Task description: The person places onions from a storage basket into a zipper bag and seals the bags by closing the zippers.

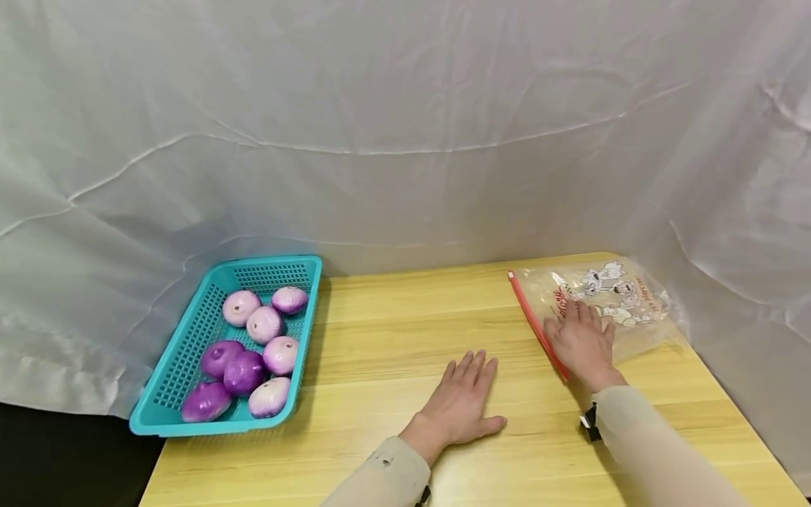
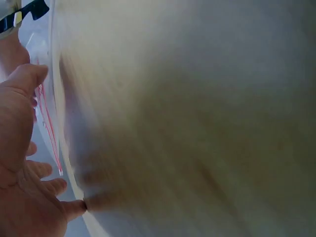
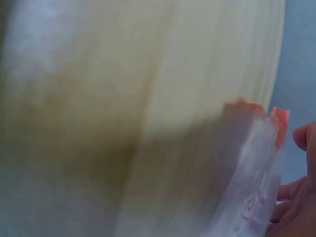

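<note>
My left hand [image 1: 457,405] is spread over the wooden table with its fingers straight and thumb out, holding nothing. In the left wrist view the same hand [image 2: 24,163] shows its palm side, fingertips close to the tabletop. Farther right, my right hand [image 1: 581,341] lies over a clear plastic zipper bag [image 1: 640,338] with cartoon animals and red lettering printed on it. The bag lies flat, its red zipper strip [image 1: 529,310] facing left. In the right wrist view, the fingers [image 3: 291,190] are at the bag's printed face [image 3: 249,197].
A turquoise plastic basket [image 1: 174,426] stands at the table's left side. Several purple and pale onions [image 1: 243,373] lie in it. The wooden table [image 1: 393,317] is backed by a pale grey cloth [image 1: 405,190], which also hangs at both sides.
</note>
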Available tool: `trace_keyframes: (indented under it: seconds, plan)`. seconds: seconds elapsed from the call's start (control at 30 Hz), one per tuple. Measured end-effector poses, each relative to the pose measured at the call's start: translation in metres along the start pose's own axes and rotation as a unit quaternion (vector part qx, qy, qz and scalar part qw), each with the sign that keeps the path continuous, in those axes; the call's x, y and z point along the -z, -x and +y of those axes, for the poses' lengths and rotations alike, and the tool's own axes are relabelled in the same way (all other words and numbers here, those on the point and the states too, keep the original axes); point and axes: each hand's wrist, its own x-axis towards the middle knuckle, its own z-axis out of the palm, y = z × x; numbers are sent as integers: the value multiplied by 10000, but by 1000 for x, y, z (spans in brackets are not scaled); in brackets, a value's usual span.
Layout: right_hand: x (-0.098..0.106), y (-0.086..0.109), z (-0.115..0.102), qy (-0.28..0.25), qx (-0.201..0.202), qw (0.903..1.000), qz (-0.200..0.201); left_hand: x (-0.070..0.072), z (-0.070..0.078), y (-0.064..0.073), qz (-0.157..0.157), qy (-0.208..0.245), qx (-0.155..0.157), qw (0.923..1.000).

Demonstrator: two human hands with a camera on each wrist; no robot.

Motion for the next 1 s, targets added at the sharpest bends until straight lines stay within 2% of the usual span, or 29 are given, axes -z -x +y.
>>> trace_keyframes:
  seconds: [0.2, 0.43, 0.7, 1.0]
  plan:
    - [-8, 3, 4, 71, -158, 9988, -453, -2, 2, -2, -81, -256, -41, 9996]
    - [-19, 11, -13, -28, -12, 9986, -531, 0, 1, -9, 3, -402, 56, 9992]
    - [-30, 25, -36, -29, 356, 9981, -498, 2, -8, -16, 96, -246, 183, 9995]
    - [-42, 44, -69, 118, 938, 9949, -348, 8, -24, -17, 215, -118, 413, 9988]
